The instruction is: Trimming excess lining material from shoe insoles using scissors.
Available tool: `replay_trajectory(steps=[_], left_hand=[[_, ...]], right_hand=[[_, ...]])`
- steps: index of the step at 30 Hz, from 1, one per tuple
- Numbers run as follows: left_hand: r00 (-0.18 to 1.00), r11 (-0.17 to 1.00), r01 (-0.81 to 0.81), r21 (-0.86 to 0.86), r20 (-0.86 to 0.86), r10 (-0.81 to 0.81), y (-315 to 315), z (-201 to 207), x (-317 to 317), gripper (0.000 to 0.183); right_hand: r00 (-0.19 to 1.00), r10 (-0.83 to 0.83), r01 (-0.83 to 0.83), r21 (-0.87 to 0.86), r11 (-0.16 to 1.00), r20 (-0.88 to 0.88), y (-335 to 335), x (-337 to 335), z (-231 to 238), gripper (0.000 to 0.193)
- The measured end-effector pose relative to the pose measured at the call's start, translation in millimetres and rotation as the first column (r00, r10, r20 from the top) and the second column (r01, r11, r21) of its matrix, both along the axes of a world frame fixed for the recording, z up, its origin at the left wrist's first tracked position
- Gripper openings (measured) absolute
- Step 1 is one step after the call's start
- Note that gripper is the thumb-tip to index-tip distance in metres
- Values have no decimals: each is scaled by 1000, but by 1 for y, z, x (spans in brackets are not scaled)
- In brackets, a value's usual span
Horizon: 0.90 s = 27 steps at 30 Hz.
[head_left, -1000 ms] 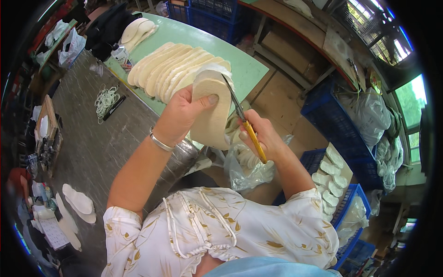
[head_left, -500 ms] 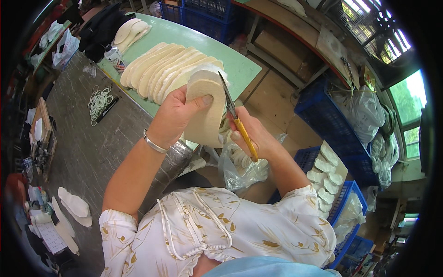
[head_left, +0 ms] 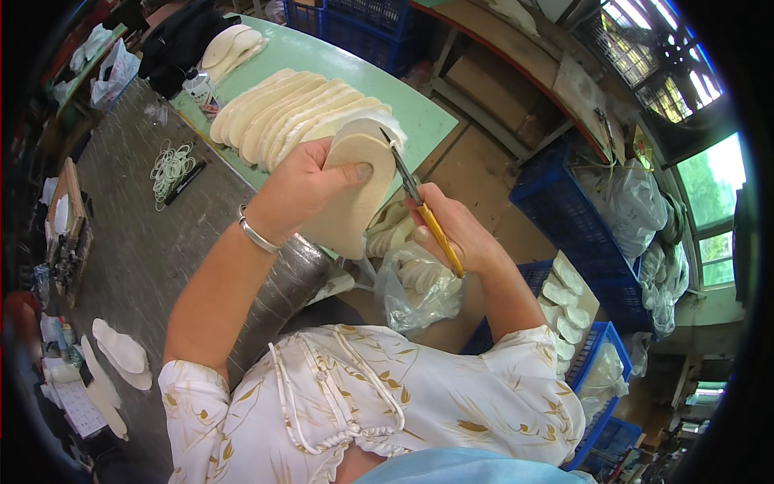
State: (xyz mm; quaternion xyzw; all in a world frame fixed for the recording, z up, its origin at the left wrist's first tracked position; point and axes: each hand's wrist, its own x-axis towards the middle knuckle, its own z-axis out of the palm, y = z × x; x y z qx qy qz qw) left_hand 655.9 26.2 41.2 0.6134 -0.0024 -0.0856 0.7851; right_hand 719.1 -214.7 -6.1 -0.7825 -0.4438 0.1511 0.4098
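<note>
My left hand [head_left: 310, 181] pinches a cream insole [head_left: 355, 214], the thumb pressed on its face and the fingers hidden behind it. Yellow-handled scissors [head_left: 435, 230] are gripped in my right hand [head_left: 455, 226]. Their dark blades point up and lie along the right edge of the insole's rounded top. Whether the blades touch the edge, I cannot tell. Just beyond, a row of overlapping cream insoles [head_left: 282, 113] rests on the pale green tabletop [head_left: 395, 81].
A dark worktable [head_left: 121, 242] spreads out at left, with bundled white cord [head_left: 171, 165] and a black marker [head_left: 185, 185] on it. Below my hands is a clear plastic bag [head_left: 419, 290] of pale pieces. Blue crates [head_left: 556, 210] stand at right, one near a board of small pale pads [head_left: 564, 302].
The scissors have shifted slightly right, and the insole in my left hand has tilted, its lower end swinging left. Both hands keep their holds.
</note>
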Motion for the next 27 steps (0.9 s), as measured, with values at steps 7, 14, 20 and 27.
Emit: replay_trajectory(steps=[7, 14, 20, 27], left_hand=[[996, 992, 86, 98, 2, -86, 4, 15, 4, 30], [988, 976, 152, 158, 8, -155, -3, 14, 16, 30], [978, 962, 205, 181, 3, -209, -7, 12, 26, 30], [950, 919, 302, 254, 3, -314, -14, 10, 39, 28]], right_hand=[[991, 64, -59, 41, 997, -119, -5, -2, 14, 46], [997, -50, 53, -47, 997, 62, -21, -4, 10, 39], [994, -103, 106, -90, 990, 37, -31, -8, 14, 38], [987, -162, 162, -150, 975, 12, -49, -6, 14, 37]])
